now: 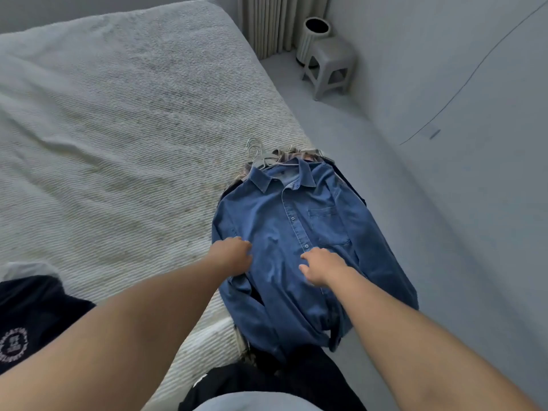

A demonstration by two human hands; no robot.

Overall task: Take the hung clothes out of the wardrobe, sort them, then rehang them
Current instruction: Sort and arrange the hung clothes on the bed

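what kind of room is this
Most likely a bedroom: a bed with a textured cover fills the left, a denim shirt on hangers lies at its edge, and a small stool stands near the curtain.

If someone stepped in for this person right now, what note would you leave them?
Left hand: fingers curled, resting on the blue denim button-up shirt.
Right hand: relaxed fingers touching the shirt front.
The shirt tops a pile of hangered clothes at the edge of the textured white bed.
Done: clothes are out, on the bed.
Left: sorting and rehanging.
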